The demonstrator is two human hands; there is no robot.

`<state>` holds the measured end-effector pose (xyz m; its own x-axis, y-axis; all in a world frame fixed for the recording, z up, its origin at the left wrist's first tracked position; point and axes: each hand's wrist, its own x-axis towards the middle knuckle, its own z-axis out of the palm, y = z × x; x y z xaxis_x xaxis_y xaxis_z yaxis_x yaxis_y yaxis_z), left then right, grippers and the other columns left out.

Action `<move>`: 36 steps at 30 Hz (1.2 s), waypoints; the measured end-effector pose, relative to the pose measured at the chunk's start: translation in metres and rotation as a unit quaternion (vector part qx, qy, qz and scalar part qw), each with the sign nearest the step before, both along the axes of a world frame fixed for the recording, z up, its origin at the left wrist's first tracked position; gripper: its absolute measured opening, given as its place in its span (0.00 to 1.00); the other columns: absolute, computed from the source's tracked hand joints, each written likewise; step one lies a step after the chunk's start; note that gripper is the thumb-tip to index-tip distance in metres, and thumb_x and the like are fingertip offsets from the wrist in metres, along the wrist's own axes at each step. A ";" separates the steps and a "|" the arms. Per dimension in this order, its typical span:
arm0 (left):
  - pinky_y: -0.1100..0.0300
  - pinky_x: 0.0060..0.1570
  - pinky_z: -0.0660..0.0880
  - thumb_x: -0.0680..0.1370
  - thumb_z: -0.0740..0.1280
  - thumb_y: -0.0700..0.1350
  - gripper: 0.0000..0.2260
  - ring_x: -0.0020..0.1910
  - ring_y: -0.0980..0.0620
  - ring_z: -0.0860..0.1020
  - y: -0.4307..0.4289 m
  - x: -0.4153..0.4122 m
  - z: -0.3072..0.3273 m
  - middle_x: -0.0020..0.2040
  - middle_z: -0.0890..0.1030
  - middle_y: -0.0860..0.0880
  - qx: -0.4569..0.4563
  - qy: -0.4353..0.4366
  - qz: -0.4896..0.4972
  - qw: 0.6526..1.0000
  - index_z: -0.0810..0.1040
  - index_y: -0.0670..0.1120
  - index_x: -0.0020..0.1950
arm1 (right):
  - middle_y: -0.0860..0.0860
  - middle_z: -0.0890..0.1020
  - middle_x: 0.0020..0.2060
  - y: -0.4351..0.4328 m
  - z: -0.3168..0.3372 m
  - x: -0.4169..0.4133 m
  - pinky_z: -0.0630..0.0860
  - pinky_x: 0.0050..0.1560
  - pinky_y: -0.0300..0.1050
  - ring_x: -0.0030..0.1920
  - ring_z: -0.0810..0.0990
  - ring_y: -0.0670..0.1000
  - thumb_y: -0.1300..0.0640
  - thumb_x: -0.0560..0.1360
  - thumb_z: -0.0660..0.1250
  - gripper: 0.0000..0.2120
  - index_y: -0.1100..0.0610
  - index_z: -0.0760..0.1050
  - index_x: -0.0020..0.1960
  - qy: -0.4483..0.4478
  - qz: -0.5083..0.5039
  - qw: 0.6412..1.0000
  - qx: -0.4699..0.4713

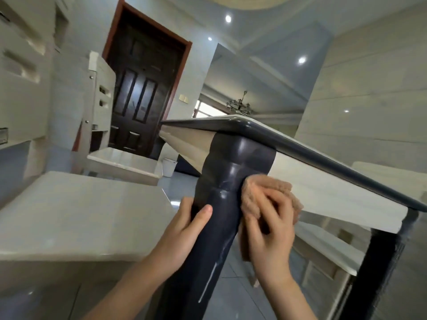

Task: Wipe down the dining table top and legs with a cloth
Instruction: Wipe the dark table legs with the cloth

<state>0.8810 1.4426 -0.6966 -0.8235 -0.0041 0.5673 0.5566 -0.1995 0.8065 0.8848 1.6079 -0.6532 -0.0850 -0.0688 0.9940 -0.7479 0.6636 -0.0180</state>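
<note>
I look up from low down at a corner of the dining table, which has a dark blue rim and a pale apron. Its thick dark blue turned leg runs down the middle of the view. My left hand grips the leg from the left, thumb lying across its front. My right hand holds a peach fluffy cloth bunched in its fingers and presses it against the leg's right side, just under the bulge. A second dark leg stands at the far right.
A pale chair seat is close on my left, with another behind it. A white bin stands on the grey tiled floor before a dark wooden door. Chair parts show behind the table at right.
</note>
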 end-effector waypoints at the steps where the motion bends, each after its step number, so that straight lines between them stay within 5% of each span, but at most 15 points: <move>1: 0.60 0.48 0.76 0.71 0.62 0.64 0.21 0.50 0.58 0.81 0.000 0.000 0.000 0.50 0.82 0.55 -0.006 0.003 -0.001 1.000 0.70 0.51 0.56 | 0.49 0.75 0.57 0.000 0.011 -0.004 0.68 0.63 0.41 0.60 0.73 0.48 0.63 0.75 0.69 0.18 0.51 0.78 0.63 -0.005 0.005 0.999 -0.047; 4: 0.58 0.47 0.76 0.69 0.62 0.67 0.25 0.49 0.56 0.81 0.000 -0.001 0.000 0.48 0.82 0.53 -0.005 0.020 0.010 1.000 0.70 0.49 0.54 | 0.50 0.74 0.56 -0.022 0.042 -0.005 0.68 0.65 0.40 0.60 0.71 0.40 0.67 0.74 0.70 0.18 0.59 0.79 0.63 -0.009 0.037 0.988 -0.153; 9: 0.60 0.46 0.74 0.67 0.62 0.67 0.23 0.48 0.58 0.81 -0.001 0.000 -0.001 0.46 0.81 0.54 -0.003 0.018 0.019 1.000 0.71 0.52 0.50 | 0.45 0.74 0.59 -0.011 0.008 0.002 0.63 0.64 0.34 0.62 0.71 0.44 0.59 0.75 0.67 0.16 0.52 0.78 0.63 0.020 -0.005 1.000 0.016; 13: 0.62 0.45 0.74 0.67 0.60 0.69 0.22 0.46 0.59 0.80 -0.003 0.000 0.000 0.44 0.81 0.57 -0.020 0.011 0.006 1.000 0.70 0.53 0.50 | 0.49 0.76 0.55 -0.001 0.023 -0.007 0.70 0.62 0.37 0.59 0.74 0.46 0.64 0.76 0.69 0.16 0.56 0.79 0.62 -0.032 0.034 0.986 -0.157; 15: 0.56 0.48 0.77 0.68 0.61 0.68 0.25 0.50 0.55 0.81 -0.004 -0.002 -0.001 0.48 0.81 0.52 -0.017 0.007 -0.002 1.000 0.69 0.50 0.53 | 0.48 0.75 0.56 -0.018 0.029 -0.003 0.69 0.64 0.37 0.60 0.73 0.43 0.66 0.76 0.69 0.17 0.57 0.78 0.64 -0.022 0.061 0.984 -0.169; 19: 0.52 0.53 0.77 0.69 0.63 0.65 0.25 0.52 0.50 0.80 -0.006 -0.004 -0.003 0.49 0.80 0.46 -0.006 0.011 -0.023 1.000 0.70 0.47 0.54 | 0.48 0.75 0.58 -0.036 0.014 0.008 0.64 0.63 0.37 0.60 0.73 0.50 0.61 0.75 0.69 0.19 0.55 0.77 0.65 0.041 -0.001 0.999 0.020; 22: 0.54 0.54 0.75 0.70 0.63 0.63 0.25 0.53 0.52 0.79 -0.011 -0.005 -0.002 0.51 0.80 0.45 0.007 0.011 -0.043 0.999 0.70 0.44 0.55 | 0.48 0.74 0.61 -0.023 0.004 0.011 0.60 0.60 0.34 0.62 0.71 0.46 0.58 0.77 0.65 0.19 0.53 0.74 0.68 0.039 -0.030 0.983 0.178; 24: 0.47 0.55 0.74 0.72 0.63 0.62 0.23 0.52 0.51 0.79 -0.013 -0.004 -0.002 0.51 0.79 0.41 0.002 0.015 -0.050 0.999 0.69 0.43 0.54 | 0.48 0.73 0.61 -0.001 0.003 0.008 0.61 0.57 0.34 0.62 0.72 0.46 0.58 0.77 0.63 0.19 0.54 0.73 0.68 0.047 -0.052 0.965 0.252; 27: 0.42 0.59 0.72 0.72 0.61 0.63 0.24 0.54 0.46 0.78 -0.014 -0.005 -0.003 0.53 0.76 0.39 -0.024 0.017 -0.043 0.999 0.68 0.43 0.54 | 0.52 0.76 0.59 0.011 0.020 0.005 0.63 0.56 0.36 0.59 0.75 0.52 0.60 0.77 0.64 0.19 0.55 0.75 0.67 0.061 -0.060 0.958 0.274; 32: 0.60 0.50 0.74 0.75 0.62 0.57 0.15 0.49 0.57 0.78 -0.010 -0.008 -0.003 0.45 0.79 0.53 -0.001 0.027 -0.048 0.998 0.70 0.46 0.53 | 0.52 0.75 0.61 -0.003 0.035 0.002 0.61 0.59 0.39 0.57 0.76 0.57 0.59 0.78 0.62 0.19 0.54 0.74 0.68 0.044 -0.072 0.932 0.351; 36: 0.66 0.44 0.72 0.75 0.58 0.59 0.11 0.45 0.60 0.78 -0.013 -0.009 -0.005 0.42 0.78 0.58 -0.035 0.025 -0.046 0.998 0.69 0.53 0.47 | 0.51 0.73 0.59 0.026 0.028 0.008 0.64 0.57 0.38 0.55 0.73 0.52 0.60 0.76 0.64 0.19 0.54 0.72 0.67 0.043 -0.061 0.952 0.297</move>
